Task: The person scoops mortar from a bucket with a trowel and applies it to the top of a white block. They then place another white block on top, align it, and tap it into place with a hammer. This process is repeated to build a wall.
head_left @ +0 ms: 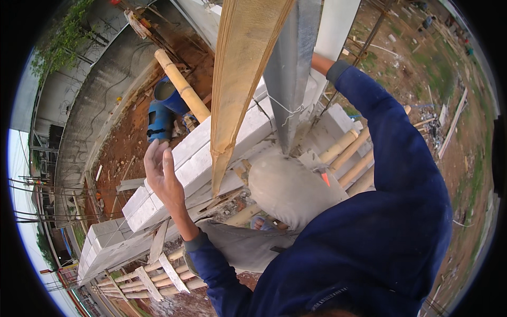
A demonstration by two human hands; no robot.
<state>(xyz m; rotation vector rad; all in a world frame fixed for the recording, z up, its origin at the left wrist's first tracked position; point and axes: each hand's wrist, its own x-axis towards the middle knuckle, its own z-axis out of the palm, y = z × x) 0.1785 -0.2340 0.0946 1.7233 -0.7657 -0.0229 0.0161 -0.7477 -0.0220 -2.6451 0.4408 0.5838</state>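
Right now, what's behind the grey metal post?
Behind the grey metal post the right forearm in a blue sleeve reaches in beside a white column. The right hand itself is covered by the post. The left hand rests open against the white block wall.

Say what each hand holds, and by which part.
Left hand holds nothing; it rests open on the white block wall. Right hand is hidden behind the metal post; cannot tell.

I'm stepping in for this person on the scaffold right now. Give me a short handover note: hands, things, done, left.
Left hand: open, flat against the white block wall, holding nothing.
Right hand: reaches up behind the grey metal post, hidden; grip cannot be told.
Wooden plank stands upright beside the post; thin wire is wrapped around the post.
Person crouches on bamboo poles.
Done: blocks laid to the hand's level.
Left: cannot tell.
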